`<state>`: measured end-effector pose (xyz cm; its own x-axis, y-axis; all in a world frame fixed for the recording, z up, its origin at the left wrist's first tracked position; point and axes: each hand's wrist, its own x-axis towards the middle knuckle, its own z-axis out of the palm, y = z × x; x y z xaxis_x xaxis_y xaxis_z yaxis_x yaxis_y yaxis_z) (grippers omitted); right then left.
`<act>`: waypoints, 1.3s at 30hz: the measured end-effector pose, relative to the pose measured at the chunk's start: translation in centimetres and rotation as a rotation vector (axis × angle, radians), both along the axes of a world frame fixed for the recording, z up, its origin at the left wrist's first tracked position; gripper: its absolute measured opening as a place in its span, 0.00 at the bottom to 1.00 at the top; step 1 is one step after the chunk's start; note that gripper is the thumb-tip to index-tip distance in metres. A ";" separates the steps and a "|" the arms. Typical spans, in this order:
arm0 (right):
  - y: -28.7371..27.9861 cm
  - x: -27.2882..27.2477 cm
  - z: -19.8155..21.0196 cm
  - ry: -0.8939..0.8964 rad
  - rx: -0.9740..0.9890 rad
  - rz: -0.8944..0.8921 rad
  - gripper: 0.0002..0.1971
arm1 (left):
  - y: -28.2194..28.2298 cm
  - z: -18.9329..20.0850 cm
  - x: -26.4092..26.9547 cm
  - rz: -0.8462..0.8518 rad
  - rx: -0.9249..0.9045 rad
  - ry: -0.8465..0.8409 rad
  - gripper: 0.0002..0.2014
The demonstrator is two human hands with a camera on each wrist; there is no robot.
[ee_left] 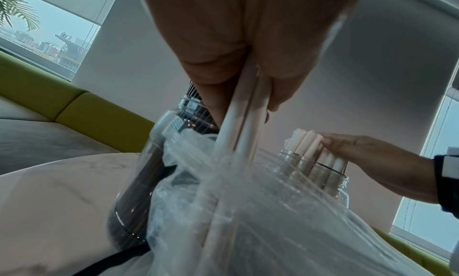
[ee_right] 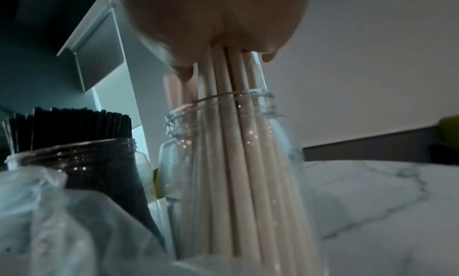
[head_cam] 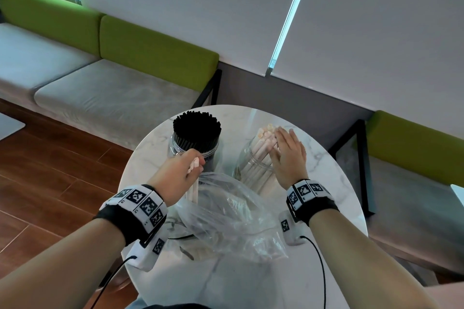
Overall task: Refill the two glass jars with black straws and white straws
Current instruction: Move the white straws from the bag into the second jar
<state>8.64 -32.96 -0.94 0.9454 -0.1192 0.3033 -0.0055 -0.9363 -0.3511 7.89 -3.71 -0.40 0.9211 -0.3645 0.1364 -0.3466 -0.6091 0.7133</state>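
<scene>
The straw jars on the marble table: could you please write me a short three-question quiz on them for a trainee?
1. True or false: the jar of black straws looks packed full.
2. What does the left hand grip?
A. black straws
B. white straws
C. a lid
3. Fill in: the right hand rests with straight fingers against the white straws in the ____ jar.

Key:
1. True.
2. B; it grips white straws above the plastic bag.
3. Right.

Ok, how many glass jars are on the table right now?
2. The jar of black straws stands at the table's far left, just beyond the left hand. The jar of white straws stands to its right, under the right hand. The plastic bag could hide others.
</scene>
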 end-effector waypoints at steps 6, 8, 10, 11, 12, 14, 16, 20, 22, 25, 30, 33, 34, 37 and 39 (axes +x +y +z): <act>-0.5 0.7 2.2 0.046 -0.272 0.085 0.47 | 0.1 0.3 -0.2 0.005 0.000 0.002 0.03; -0.4 1.9 3.3 0.121 -0.397 0.065 0.50 | 0.0 0.4 -0.2 0.012 0.004 0.002 0.04; -0.4 3.4 4.0 0.201 -0.452 0.053 0.51 | 0.0 0.5 -0.3 0.014 0.005 0.000 0.04; -0.4 4.1 4.2 0.246 -0.446 0.069 0.50 | 0.0 0.5 -0.3 0.013 0.004 0.000 0.04; -0.4 4.6 4.1 0.290 -0.413 0.097 0.49 | 0.1 0.5 -0.2 0.012 0.001 -0.002 0.04; -0.4 5.3 3.8 0.330 -0.299 0.147 0.43 | 0.2 0.4 -0.2 0.014 -0.001 -0.002 0.04; -0.2 5.3 3.7 0.303 -0.226 0.152 0.37 | 0.3 0.4 -0.1 0.022 -0.001 0.004 0.04; -0.3 5.5 4.2 0.365 -0.163 0.188 0.38 | 0.4 0.4 0.0 0.026 -0.001 0.003 0.04; -0.5 5.6 4.3 0.380 -0.146 0.187 0.35 | 0.3 0.6 0.0 0.027 0.006 0.009 0.03; -0.4 5.6 4.0 0.341 -0.153 0.156 0.32 | 0.0 0.7 0.0 0.028 0.020 0.017 0.03; -0.1 5.0 3.5 0.117 -0.039 0.124 0.32 | 0.0 0.7 0.0 0.024 0.004 0.016 0.03; -0.3 4.7 3.5 0.011 0.023 0.090 0.35 | 0.0 0.6 0.0 0.018 0.012 0.008 0.03; -0.4 4.7 3.6 -0.019 -0.011 0.082 0.37 | -0.1 0.6 0.0 0.016 0.016 0.009 0.03; -0.7 5.3 4.5 0.073 -0.198 0.128 0.41 | -0.2 0.5 0.0 0.015 0.024 0.017 0.03; -0.8 5.9 4.7 0.234 -0.254 0.199 0.39 | -0.2 0.5 0.1 0.008 0.019 0.025 0.03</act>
